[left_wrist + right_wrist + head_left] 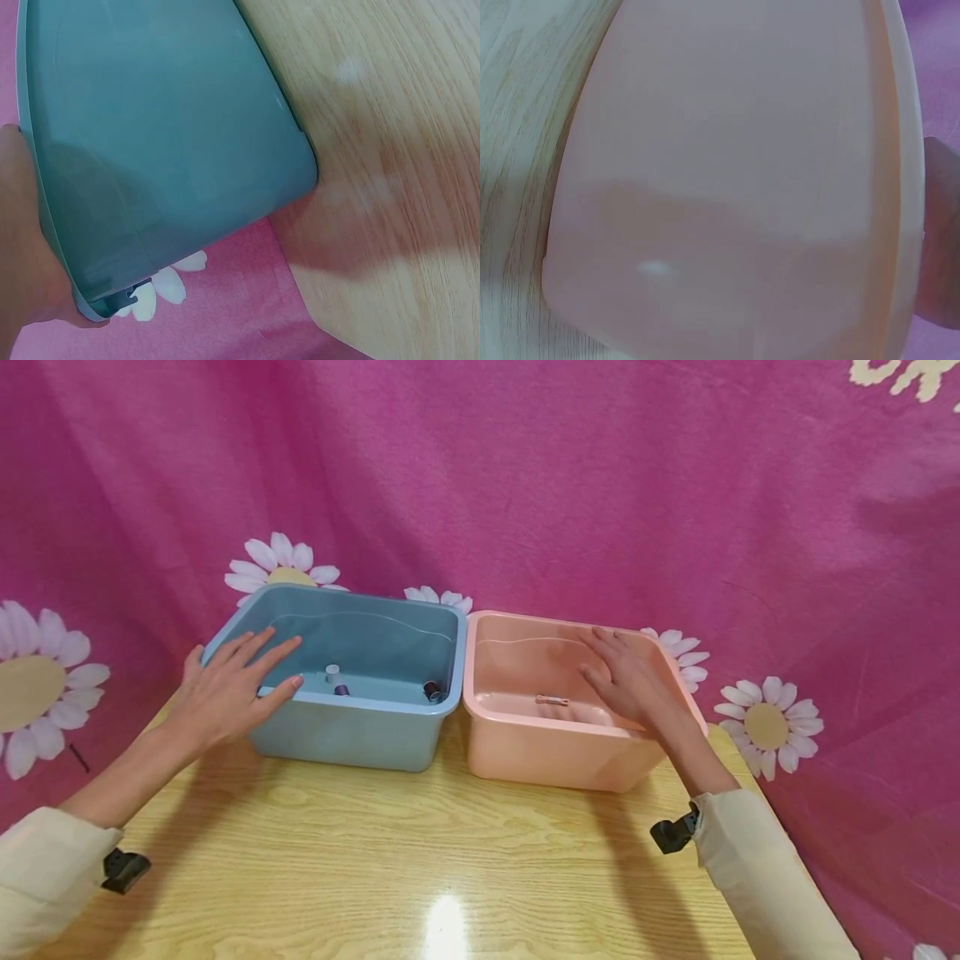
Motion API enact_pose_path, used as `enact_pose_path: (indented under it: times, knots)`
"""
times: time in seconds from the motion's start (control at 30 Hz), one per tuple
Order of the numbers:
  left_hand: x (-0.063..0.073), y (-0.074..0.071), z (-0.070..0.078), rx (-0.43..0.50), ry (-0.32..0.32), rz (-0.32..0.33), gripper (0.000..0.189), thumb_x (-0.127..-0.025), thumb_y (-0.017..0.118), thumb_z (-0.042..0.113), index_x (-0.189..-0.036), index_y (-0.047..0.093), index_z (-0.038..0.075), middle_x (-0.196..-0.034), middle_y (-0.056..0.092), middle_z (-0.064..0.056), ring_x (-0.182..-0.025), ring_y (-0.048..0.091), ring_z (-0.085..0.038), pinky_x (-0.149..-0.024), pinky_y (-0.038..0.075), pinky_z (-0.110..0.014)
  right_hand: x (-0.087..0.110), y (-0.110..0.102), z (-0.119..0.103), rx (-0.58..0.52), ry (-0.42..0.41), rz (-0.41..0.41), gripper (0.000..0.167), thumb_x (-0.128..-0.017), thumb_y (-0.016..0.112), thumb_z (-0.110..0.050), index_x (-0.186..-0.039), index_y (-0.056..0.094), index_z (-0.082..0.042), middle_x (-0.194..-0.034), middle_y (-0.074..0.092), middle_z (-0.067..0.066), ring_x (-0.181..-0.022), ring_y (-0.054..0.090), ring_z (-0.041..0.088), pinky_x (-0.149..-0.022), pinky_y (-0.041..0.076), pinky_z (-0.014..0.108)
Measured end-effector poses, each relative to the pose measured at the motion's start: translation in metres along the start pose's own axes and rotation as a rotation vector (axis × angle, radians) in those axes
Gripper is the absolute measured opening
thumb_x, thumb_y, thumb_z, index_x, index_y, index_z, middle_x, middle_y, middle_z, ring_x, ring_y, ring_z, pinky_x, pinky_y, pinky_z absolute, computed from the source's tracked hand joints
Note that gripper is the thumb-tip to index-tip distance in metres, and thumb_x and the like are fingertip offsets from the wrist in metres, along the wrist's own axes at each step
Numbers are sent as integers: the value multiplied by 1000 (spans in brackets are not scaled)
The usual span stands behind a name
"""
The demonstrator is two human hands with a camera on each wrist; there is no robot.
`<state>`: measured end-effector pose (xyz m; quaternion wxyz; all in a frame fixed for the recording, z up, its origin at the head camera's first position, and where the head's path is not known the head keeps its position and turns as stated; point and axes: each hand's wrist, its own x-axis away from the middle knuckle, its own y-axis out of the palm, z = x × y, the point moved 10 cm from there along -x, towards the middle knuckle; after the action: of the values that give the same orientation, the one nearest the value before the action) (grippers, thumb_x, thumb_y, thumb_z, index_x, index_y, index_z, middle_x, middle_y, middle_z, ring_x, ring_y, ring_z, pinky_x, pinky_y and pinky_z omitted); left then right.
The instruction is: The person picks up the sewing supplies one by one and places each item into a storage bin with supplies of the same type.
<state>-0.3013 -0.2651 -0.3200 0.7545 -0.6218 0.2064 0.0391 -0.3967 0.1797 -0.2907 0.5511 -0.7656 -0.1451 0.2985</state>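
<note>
My left hand (225, 689), fingers spread and straight, is at the front left corner of a blue plastic bin (348, 731). In the left wrist view the hand (30, 262) is at the bin's rim. Inside the bin lie a small white cylinder (332, 672), a purple one (342, 690) and a dark spool-like piece (432, 691). My right hand (626, 681) reaches over the right side of a pink plastic bin (555, 752) with its fingers extended. A small slim orange-brown piece (552, 700) lies on that bin's floor; its kind is too small to tell. Neither hand holds anything.
The two bins stand side by side, rims nearly touching, at the back of a wooden table (390, 860). Behind them hangs a magenta cloth (525, 485) with white daisies. Small black devices (673, 832) are strapped at both wrists.
</note>
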Motion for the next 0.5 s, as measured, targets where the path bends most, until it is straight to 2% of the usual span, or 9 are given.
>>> enact_pose_path:
  times: [0.23,0.5]
  knots:
    - [1,0,-1,4,-6,-13,64,-99,52,50,-154,39,21,-155,33,-22,-137,29,-46,-100,12,-81,10,-15,-10,85,-41,92,52,-103,54,-24,-148,44,-1,-153,36,27,-143,26,46,-116,18,56]
    - [0,1,-1,6,-1,-16,65,-99,53,50,-154,39,20,-155,33,-22,-137,30,-47,-100,12,-82,25,-29,-15,96,-44,155,50,-101,56,-23,-146,48,-2,-151,40,27,-143,25,47,-116,17,57]
